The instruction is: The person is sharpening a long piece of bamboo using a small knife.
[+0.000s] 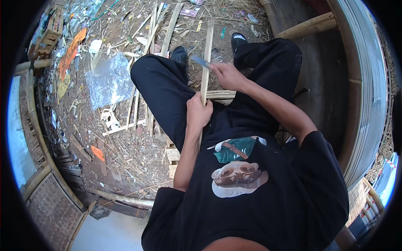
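A long, pale bamboo strip runs between my knees, away from my lap. My left hand is closed around its near part, close to my thigh. My right hand grips a knife, whose grey blade lies across the strip and points to the far left. The knife's handle is hidden in my fingers. Below the right hand, a short wooden piece lies crosswise between my legs.
Several more bamboo strips lie on the littered dirt ground to the left. Beside them are a clear plastic sheet and an orange scrap. A wooden crate stands far left. A bamboo frame with corrugated sheeting borders the right side.
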Motion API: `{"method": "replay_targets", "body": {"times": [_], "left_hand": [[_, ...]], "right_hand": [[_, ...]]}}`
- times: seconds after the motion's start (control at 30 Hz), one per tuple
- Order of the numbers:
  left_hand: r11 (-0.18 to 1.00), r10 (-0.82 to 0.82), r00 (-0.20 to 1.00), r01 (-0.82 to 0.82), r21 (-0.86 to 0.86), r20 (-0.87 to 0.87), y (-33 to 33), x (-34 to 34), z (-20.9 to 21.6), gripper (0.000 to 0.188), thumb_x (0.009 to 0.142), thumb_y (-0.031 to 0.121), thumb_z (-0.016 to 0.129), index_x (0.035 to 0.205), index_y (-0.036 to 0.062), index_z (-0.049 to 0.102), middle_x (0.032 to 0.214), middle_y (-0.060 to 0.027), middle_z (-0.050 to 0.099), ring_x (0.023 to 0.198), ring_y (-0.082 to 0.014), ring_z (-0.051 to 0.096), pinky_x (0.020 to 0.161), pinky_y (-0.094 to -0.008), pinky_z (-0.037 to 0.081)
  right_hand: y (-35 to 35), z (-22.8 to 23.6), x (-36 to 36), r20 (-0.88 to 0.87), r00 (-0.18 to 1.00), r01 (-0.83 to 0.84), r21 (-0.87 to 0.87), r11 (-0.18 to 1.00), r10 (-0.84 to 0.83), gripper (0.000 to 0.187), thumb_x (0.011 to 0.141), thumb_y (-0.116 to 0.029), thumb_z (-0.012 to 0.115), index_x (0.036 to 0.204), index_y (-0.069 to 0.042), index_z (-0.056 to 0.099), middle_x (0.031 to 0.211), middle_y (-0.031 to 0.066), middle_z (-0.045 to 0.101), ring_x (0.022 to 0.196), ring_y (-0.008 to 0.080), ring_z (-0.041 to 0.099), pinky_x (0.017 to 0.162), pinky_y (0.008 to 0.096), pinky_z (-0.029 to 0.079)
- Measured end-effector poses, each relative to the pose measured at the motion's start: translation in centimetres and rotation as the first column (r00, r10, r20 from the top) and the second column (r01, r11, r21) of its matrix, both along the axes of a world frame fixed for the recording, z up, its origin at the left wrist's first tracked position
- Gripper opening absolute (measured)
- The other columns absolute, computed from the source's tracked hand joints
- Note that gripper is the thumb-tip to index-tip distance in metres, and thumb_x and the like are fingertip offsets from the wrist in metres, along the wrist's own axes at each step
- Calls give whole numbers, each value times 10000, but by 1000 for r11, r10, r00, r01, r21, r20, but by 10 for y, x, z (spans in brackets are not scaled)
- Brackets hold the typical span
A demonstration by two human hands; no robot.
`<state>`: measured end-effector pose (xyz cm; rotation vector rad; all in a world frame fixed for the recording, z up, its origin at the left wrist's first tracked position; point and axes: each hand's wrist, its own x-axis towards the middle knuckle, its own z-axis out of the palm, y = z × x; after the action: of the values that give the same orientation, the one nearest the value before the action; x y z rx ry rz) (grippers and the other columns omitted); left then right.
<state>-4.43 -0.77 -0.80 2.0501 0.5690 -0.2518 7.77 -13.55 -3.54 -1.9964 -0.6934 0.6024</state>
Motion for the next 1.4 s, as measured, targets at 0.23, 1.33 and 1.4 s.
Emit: {"method": "replay_targets", "body": {"times": [0.23,1.33,1.4], "left_hand": [[999,33,996,-32,-23,85,1,-1,8,169,755,63,584,854,-74,577,718,-264,615,734,-423,639,654,-438,492],[997,19,999,-16,-73,38,0,1,14,179,750,56,585,871,-77,587,726,-258,610,713,-410,633,650,-416,485],[997,4,1000,-3,-77,16,0,2,16,177,759,58,580,875,-75,589,724,-256,611,702,-406,630,654,-414,485]], "right_hand": [[1,-5,0,21,998,49,97,994,-51,321,1015,-257,446,917,23,570,648,215,494,540,278,422,556,382,409],[3,-12,117,143,969,205,-25,978,-200,341,997,-310,464,941,-12,621,641,170,564,574,267,537,583,394,426],[9,-17,124,132,971,203,0,979,-202,356,1000,-321,456,940,-11,620,649,167,567,582,264,538,587,392,426]]}}
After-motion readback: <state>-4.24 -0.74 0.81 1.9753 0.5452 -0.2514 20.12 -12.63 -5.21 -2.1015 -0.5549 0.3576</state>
